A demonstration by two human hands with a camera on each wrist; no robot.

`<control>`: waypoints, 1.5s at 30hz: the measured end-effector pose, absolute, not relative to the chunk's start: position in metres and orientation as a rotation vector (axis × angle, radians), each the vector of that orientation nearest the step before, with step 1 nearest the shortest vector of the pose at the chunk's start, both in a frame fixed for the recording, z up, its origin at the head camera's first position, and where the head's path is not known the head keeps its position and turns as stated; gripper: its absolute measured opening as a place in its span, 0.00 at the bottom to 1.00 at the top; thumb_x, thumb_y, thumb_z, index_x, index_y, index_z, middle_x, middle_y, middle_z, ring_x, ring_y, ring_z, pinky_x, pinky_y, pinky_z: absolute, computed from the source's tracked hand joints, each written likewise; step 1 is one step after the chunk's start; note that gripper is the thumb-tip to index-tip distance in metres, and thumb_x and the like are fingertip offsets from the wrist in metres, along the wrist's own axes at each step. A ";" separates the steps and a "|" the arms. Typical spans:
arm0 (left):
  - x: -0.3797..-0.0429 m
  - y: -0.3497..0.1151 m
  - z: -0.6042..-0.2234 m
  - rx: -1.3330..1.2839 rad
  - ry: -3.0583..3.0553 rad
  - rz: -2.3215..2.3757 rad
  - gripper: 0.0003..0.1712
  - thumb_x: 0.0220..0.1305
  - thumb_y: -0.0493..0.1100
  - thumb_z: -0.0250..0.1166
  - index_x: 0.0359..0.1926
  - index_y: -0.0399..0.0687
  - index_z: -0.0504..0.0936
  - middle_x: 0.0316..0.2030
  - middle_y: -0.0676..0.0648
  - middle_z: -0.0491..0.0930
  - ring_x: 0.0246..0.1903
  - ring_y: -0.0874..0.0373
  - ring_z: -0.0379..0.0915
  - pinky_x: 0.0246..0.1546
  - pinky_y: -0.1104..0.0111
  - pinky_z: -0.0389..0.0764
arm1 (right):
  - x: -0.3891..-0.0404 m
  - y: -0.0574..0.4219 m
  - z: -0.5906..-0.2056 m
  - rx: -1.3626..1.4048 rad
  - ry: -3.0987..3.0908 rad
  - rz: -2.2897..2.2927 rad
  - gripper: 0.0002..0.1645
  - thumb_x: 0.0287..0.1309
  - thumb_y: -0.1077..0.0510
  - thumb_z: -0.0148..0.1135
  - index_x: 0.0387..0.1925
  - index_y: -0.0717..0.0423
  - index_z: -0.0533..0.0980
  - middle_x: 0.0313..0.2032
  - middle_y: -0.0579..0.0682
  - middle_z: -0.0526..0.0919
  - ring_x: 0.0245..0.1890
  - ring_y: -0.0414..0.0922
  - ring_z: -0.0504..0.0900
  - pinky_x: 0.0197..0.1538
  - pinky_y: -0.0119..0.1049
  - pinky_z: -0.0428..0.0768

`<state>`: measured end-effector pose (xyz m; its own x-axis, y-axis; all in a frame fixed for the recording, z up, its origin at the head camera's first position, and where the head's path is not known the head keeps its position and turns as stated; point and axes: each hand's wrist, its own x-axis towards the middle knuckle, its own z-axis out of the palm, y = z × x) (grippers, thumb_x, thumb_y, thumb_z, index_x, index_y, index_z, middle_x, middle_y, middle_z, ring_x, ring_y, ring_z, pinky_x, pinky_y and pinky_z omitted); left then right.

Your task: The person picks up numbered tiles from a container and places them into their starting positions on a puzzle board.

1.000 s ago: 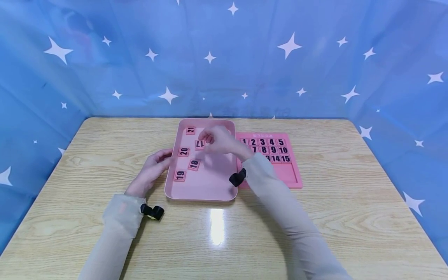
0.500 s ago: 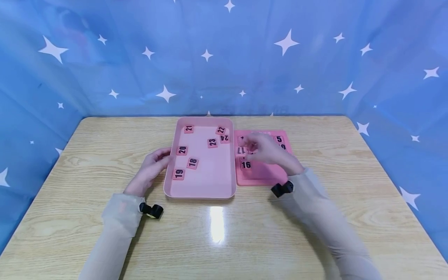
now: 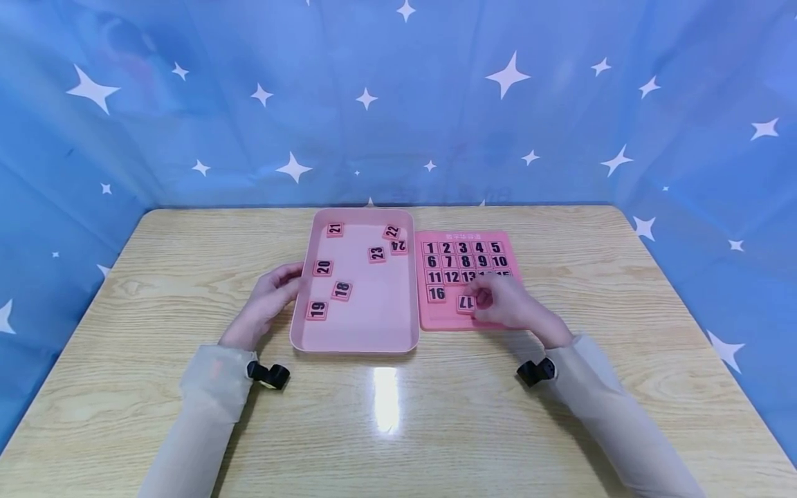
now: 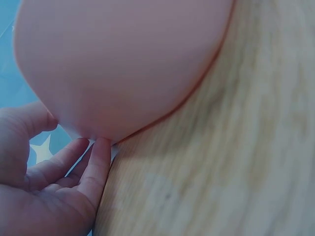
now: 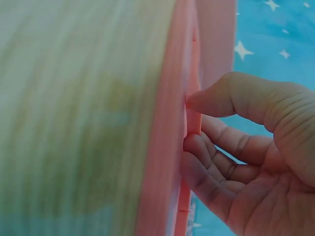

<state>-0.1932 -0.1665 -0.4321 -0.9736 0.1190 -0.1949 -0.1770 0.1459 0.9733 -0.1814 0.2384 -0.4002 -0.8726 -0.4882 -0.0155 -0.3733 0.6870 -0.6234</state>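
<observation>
In the head view my right hand (image 3: 501, 300) pinches a pink number tile marked 17 (image 3: 465, 304), its digits upside down, over the lower part of the pink number puzzle board (image 3: 443, 320). Thumb and fingers hold that tile by its edges in the right wrist view, close to the board's surface. Tiles 1 to 16 lie in rows on the board, some partly behind my fingers. My left hand (image 3: 269, 304) touches the left wall of the light pink tray (image 3: 367, 342); its thumb is at the rim and fingertips meet the outer wall (image 4: 113, 83).
Inside the tray lie several loose tiles, among them 20 (image 3: 322, 268), 18 (image 3: 342, 290) and 23 (image 3: 376, 254). Tray and board stand side by side on a wooden table (image 3: 623, 297). Behind hangs a blue star-patterned curtain (image 3: 436, 104).
My right hand has picked tile 17 out of the tray and carried it right, then down over the board beside tile 16. My left hand stays at the tray's side.
</observation>
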 end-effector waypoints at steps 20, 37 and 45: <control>-0.192 -0.166 -0.431 -0.038 2.197 1.931 0.27 0.67 0.37 0.54 0.63 0.27 0.63 0.57 0.30 0.67 0.41 0.69 0.70 0.43 0.79 0.74 | -0.177 0.237 -0.405 -0.676 2.798 -0.885 0.16 0.43 0.64 0.73 0.34 0.62 0.76 0.24 0.47 0.78 0.25 0.40 0.75 0.29 0.33 0.75; -0.194 -0.168 -0.434 -0.037 2.203 1.918 0.28 0.67 0.39 0.55 0.63 0.29 0.63 0.57 0.31 0.68 0.42 0.68 0.69 0.43 0.79 0.74 | -0.180 0.221 -0.399 -0.183 2.810 -0.839 0.18 0.49 0.51 0.70 0.24 0.58 0.71 0.18 0.48 0.73 0.18 0.42 0.66 0.22 0.33 0.67; -0.193 -0.168 -0.433 -0.037 2.205 1.911 0.28 0.67 0.38 0.55 0.64 0.29 0.63 0.58 0.31 0.67 0.44 0.67 0.69 0.44 0.79 0.74 | -0.182 0.227 -0.392 -0.213 2.682 -0.875 0.13 0.45 0.57 0.72 0.24 0.61 0.75 0.20 0.49 0.77 0.20 0.42 0.71 0.24 0.33 0.70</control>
<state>-0.1929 -0.1680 -0.4332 -0.9748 0.1263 -0.1838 -0.1640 0.1522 0.9746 -0.1820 0.2265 -0.3923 -0.9405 -0.2344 -0.2459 -0.0442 0.8022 -0.5954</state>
